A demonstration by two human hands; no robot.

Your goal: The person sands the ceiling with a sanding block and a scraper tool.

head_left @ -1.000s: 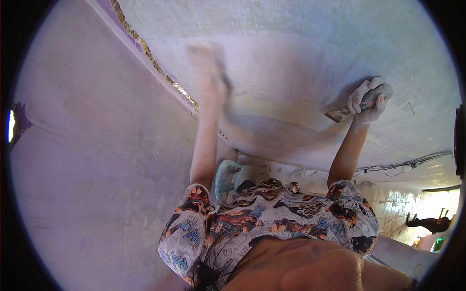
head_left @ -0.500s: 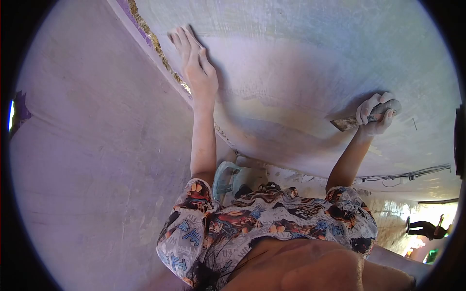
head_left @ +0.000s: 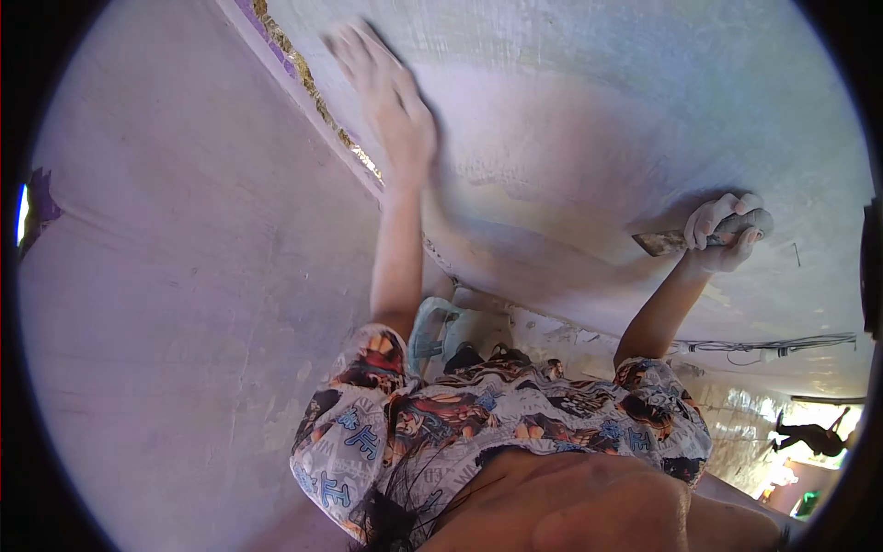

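Observation:
My left hand [head_left: 391,101] lies flat with fingers spread on a pale plastered surface [head_left: 570,110], close to the rough crumbled seam [head_left: 317,97] where it meets a purple wall [head_left: 184,276]. The hand is blurred with motion and holds nothing. My right hand [head_left: 727,235], dusted white, is closed around the handle of a scraper [head_left: 660,243]. Its flat metal blade points left and rests against the same surface. Both arms reach out from my patterned short-sleeved shirt [head_left: 497,414].
A teal object [head_left: 428,331] shows between my arms, near the joint of the two surfaces. Dark cables [head_left: 763,347] run along the surface at the right. A distant person's silhouette [head_left: 814,434] stands in a bright opening at the far right.
My left hand has slid along the plaster by the seam, first up toward the corner, then a little right. My right hand with the scraper has drifted slightly right and down.

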